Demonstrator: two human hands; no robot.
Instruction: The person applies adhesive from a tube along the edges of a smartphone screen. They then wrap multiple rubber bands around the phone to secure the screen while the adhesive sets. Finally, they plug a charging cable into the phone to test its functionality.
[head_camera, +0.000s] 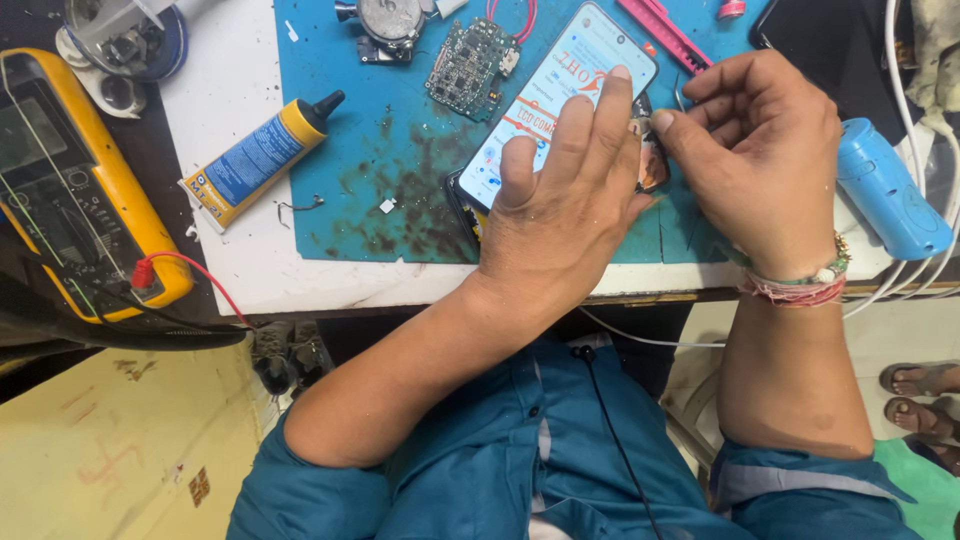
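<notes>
A phone screen panel (560, 95) is pressed flat under the spread fingers of the left hand (560, 210), on a teal mat (370, 150). Just right of it, the right hand (760, 160) is curled, fingertips pinched at the panel's edge. A glue tube (258, 160) lies well left.

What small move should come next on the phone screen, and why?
Probably press the screen's right edge down. The left hand lies flat on the phone screen, while the right hand pinches at that edge, where the screen looks not fully seated on the phone body.
</notes>
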